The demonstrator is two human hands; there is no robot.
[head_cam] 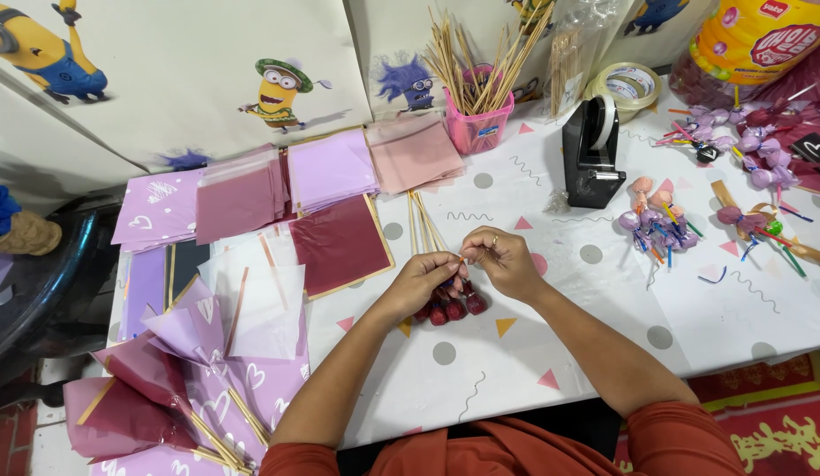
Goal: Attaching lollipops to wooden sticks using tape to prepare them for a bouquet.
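Hands meet above the white patterned counter: our left hand and right hand together pinch a cluster of dark red wrapped lollipops on thin wooden skewers, just beside a dark red paper square.

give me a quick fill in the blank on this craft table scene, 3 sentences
1. Both hands, the left hand and the right hand, meet over a bunch of dark red wrapped sweets on wooden ____.
2. The pink cup at the back holds a bundle of bamboo ____.
3. The black tape dispenser stands to the ____ of the pink cup.

Missing words: sticks; skewers; right
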